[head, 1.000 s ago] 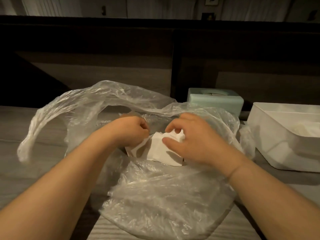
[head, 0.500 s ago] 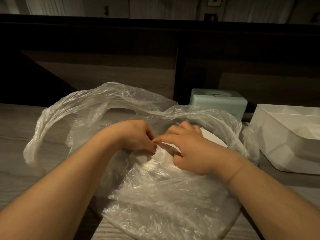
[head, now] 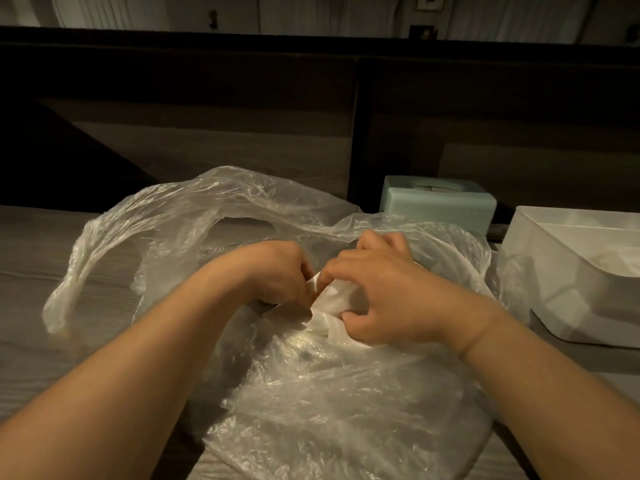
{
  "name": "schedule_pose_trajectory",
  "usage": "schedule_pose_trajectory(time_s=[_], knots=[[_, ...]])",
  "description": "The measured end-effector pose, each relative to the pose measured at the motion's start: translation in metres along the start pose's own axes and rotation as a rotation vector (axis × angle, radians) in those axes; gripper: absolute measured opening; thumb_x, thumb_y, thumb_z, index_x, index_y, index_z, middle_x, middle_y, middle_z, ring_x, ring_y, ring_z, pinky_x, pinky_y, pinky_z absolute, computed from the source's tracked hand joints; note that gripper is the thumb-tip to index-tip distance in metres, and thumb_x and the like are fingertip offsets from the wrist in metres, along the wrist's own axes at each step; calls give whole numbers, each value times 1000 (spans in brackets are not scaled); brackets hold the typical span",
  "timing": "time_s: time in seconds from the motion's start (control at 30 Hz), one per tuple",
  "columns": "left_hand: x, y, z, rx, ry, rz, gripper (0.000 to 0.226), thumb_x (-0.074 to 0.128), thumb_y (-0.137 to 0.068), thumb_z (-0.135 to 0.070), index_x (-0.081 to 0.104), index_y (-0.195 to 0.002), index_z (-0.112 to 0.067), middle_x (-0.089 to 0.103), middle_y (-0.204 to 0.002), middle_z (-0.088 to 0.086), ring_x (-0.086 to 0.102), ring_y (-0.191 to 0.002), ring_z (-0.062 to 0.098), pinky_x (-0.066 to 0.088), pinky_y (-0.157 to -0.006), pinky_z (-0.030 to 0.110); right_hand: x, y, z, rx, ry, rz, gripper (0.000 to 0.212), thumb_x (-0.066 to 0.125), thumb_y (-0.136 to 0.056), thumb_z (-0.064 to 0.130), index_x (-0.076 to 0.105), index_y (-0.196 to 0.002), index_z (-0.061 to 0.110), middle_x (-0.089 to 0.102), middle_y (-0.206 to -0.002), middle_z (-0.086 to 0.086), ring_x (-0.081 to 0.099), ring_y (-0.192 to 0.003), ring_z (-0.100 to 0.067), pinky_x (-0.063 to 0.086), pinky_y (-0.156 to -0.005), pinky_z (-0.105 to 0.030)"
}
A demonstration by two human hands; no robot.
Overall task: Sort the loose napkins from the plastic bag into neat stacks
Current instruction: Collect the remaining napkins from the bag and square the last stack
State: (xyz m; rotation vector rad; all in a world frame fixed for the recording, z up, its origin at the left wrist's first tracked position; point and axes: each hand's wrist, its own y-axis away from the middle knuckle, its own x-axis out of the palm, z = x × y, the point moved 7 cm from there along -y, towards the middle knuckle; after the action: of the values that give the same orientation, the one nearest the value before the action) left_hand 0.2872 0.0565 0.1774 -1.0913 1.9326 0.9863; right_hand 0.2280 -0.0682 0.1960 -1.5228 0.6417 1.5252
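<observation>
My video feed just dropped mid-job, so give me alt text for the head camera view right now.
Both hands, left hand and right hand, pinch white paper napkins inside the open mouth of a crinkled clear plastic bag lying on a grey wood-grain table. Behind the bag stands a pale green tissue box, with a white plastic bin at right.

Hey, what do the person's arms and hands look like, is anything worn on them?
Both forearms are bare up to the edge of the view, with no sleeves showing. The left hand and the right hand carry no gloves. No watch, bracelet or ring is visible on the wrists or fingers in this dim light.
</observation>
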Motion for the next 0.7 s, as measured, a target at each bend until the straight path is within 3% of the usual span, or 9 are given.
schedule_pose_trajectory(time_s=[0.1,0.2,0.27,0.33,0.4,0.47,0.5,0.63,0.7], knots=[[4,4,-4,-1,-1,57,9,73,-74,-9,76,-76,-17,67,-63,5,52,-51,20,44,-48,25,-1,1,-1,-16,46,16,14,62,-83,36,66,-97,35,56,-88,18,36,-101,-6,20,-103,-33],[4,5,-4,6,-25,55,6,70,-76,-11,72,-73,-16,63,-63,4,51,-55,22,43,-51,28,-4,3,-4,-19,-42,-46,7,66,-81,36,66,-85,31,58,-84,15,44,-97,-6,27,-96,-29],[2,2,-4,36,-10,29,9,71,-82,-16,69,-73,-16,64,-69,-1,54,-63,23,44,-60,29,-13,7,-11,56,-311,-119,6,72,-81,26,67,-84,28,62,-82,13,54,-85,-5,39,-85,-25],[-5,0,-5,71,66,-52,7,75,-84,-26,71,-79,-22,70,-82,-4,64,-73,16,52,-67,28,-22,11,-21,148,-730,-227,11,75,-84,11,70,-89,19,66,-78,8,60,-69,-7,50,-65,-25],[-9,1,-7,102,320,-126,16,77,-86,-29,72,-99,-21,75,-96,2,70,-88,18,57,-79,33,-31,13,-30,218,-1072,-401,17,78,-82,10,71,-98,11,71,-84,1,66,-74,-12,57,-67,-27],[-3,1,-10,77,758,-69,27,65,-94,-21,66,-119,-12,76,-102,10,73,-91,26,58,-86,40,-31,14,-35,280,-1413,-528,25,74,-80,18,70,-103,9,75,-92,-5,70,-84,-18,61,-73,-32],[3,0,-12,60,965,-5,32,60,-95,-20,62,-125,-9,77,-104,13,74,-90,28,58,-87,43,-29,13,-36,324,-1535,-554,23,70,-83,18,69,-103,8,75,-92,-6,71,-82,-19,60,-67,-31],[14,1,-23,14,1475,157,48,59,-78,-18,65,-125,-10,76,-107,16,72,-92,32,54,-93,46,-16,13,-34,527,-1611,-520,19,69,-91,14,68,-107,3,76,-88,-9,68,-68,-17,47,-47,-26],[18,2,-29,25,1586,163,40,54,-86,-17,66,-122,-8,75,-111,17,71,-99,34,52,-98,49,-12,14,-37,597,-1536,-505,21,72,-91,18,71,-106,3,76,-88,-10,61,-58,-14,39,-42,-22]])
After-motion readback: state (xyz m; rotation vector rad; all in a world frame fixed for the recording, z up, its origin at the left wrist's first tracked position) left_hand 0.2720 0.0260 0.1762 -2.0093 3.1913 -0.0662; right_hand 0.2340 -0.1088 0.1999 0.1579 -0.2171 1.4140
